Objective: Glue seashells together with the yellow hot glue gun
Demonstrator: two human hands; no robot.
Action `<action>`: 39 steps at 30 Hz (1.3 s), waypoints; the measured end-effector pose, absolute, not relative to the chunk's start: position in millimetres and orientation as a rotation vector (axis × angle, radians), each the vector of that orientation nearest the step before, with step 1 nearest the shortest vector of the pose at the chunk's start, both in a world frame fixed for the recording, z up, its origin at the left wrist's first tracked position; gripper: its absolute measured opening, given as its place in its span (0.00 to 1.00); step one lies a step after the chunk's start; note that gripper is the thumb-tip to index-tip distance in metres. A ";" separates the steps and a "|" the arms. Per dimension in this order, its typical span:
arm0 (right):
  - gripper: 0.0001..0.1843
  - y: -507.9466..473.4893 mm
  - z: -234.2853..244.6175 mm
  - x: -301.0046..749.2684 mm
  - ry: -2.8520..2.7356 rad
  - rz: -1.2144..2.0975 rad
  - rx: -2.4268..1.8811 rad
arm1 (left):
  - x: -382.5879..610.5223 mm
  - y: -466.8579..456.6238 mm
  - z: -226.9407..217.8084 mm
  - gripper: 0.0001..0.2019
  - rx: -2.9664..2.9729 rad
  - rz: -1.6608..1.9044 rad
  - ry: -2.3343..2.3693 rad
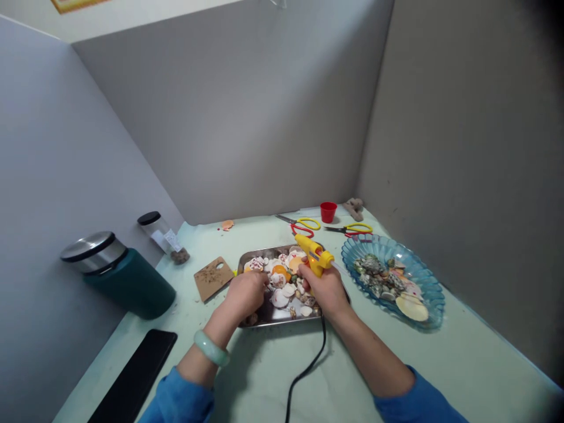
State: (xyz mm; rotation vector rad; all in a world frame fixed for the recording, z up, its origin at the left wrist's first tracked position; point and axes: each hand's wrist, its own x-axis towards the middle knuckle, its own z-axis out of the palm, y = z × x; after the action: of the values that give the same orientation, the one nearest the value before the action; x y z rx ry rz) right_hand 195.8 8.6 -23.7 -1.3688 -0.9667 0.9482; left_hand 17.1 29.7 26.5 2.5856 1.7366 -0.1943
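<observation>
My right hand [326,288] is wrapped round the grip of a yellow glue gun [314,251], its nozzle pointing up and to the left. A black cord [304,373] runs from below that hand toward the front edge. Over the left part of a metal tray [282,322] is my left hand [247,292], fingers curled and pinched together. What they hold, if anything, is hidden from this angle. Inside the tray lie seashells [279,298], white, orange and speckled. A pale green bangle [211,348] circles my left wrist.
Right of the tray stands a blue glass dish [434,294] of shells and stones. Behind are yellow-handled scissors [308,223], more scissors [359,228] and a red cup [328,212]. At left are a brown board [210,282], a green flask [132,282], a jar [164,236] and a black slab [136,376].
</observation>
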 end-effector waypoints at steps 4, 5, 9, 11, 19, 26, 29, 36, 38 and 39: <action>0.16 8.8 -23.6 195.3 -0.965 0.953 -1.373 | 17.6 31.3 23.0 0.13 2.599 -0.221 1.760; 0.16 8.7 -23.5 195.1 -0.965 0.955 -1.374 | 17.7 31.8 22.4 0.13 2.597 -0.224 1.770; 0.15 8.6 -23.4 194.9 -0.965 0.957 -1.377 | 19.5 36.5 18.0 0.12 2.617 -0.192 1.736; 0.15 8.3 -22.8 195.2 -0.966 0.953 -1.381 | 20.8 40.5 14.7 0.12 2.627 -0.177 1.684; 0.15 6.1 -18.7 196.0 -0.989 0.931 -1.385 | 16.5 44.6 17.2 0.08 2.536 0.044 1.594; 0.15 6.7 -19.5 194.9 -1.039 0.947 -1.395 | 15.2 24.3 14.5 0.04 1.885 0.472 1.403; 0.14 5.0 -17.1 194.5 -1.091 0.957 -1.397 | 16.0 16.1 16.0 0.18 1.302 0.725 1.100; 0.12 -4.0 -8.5 189.9 -1.289 1.002 -1.373 | 18.3 8.5 19.1 0.19 1.092 0.824 0.988; 0.12 -6.8 -2.6 188.4 -1.363 0.990 -1.352 | 20.6 8.6 13.8 0.19 1.063 0.836 0.961; 0.11 -8.1 0.9 187.9 -1.383 0.982 -1.354 | 21.7 8.8 10.8 0.19 1.055 0.838 0.948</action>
State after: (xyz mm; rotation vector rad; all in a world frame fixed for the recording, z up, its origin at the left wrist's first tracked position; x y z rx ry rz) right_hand 187.9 -8.1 0.9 -1.3537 -1.3828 0.9815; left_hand 21.7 8.8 10.8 1.0555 0.9479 0.8384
